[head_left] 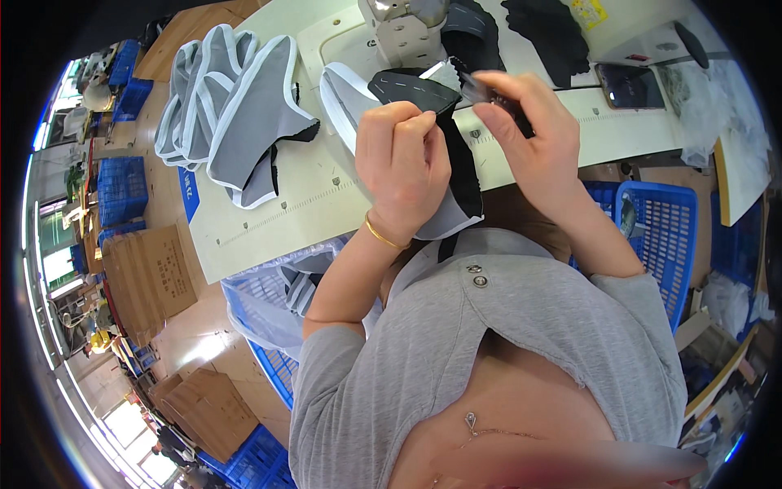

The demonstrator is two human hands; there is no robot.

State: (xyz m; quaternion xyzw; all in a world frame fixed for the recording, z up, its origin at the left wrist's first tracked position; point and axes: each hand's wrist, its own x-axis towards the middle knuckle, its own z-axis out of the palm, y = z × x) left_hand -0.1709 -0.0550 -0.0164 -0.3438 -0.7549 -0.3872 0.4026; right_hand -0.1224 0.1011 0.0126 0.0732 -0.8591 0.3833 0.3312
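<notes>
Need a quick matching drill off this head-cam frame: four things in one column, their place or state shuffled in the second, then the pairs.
Things:
1. left hand
2. right hand
3. stack of grey pieces with pale edging
4. phone

Places or states:
A. lies dark-screened on the table's right part
B. piled on the table to the left of the hands
C. closed on the black and grey fabric piece, a gold bangle on its wrist
D. pinches a small dark tool above the fabric

Pairs: 1-C, 2-D, 3-B, 4-A
</notes>
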